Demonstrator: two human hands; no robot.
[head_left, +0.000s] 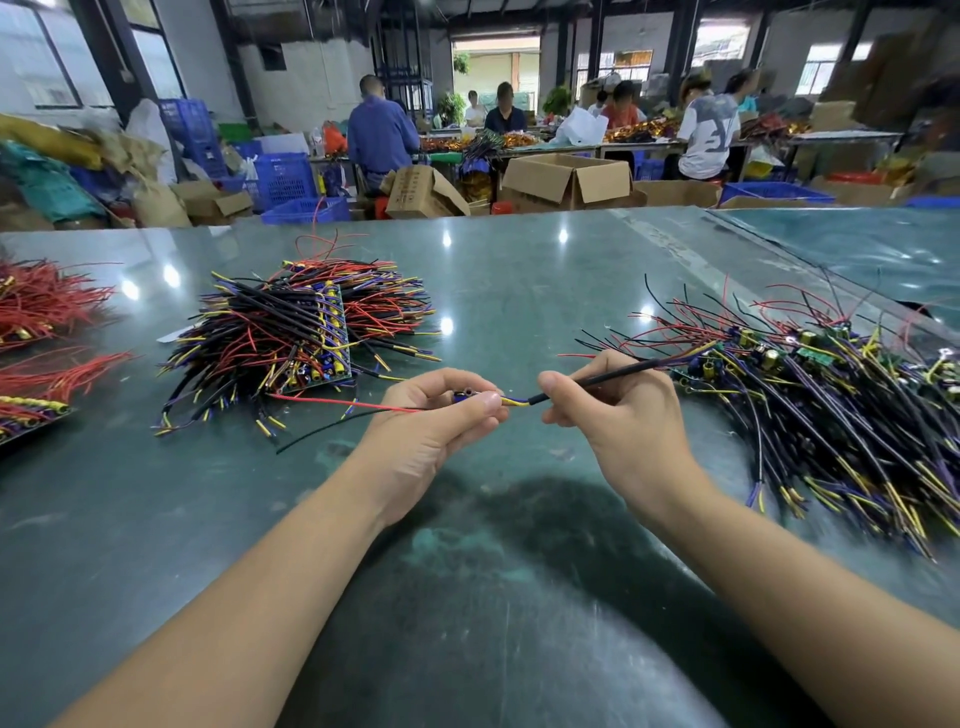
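Observation:
My left hand pinches a small blue component between thumb and fingers; a red wire and a black wire trail from it to the left. Yellow and blue wires run from the component into a black sleeve tube. My right hand grips that tube near its left end, and the tube's far end points up right toward a pile. Both hands hover just above the green table.
A stacked pile of sleeved wire assemblies lies at the left middle. A loose pile with small circuit boards spreads at the right. Red wire bundles sit at the far left. People, cartons and blue crates stand behind the table.

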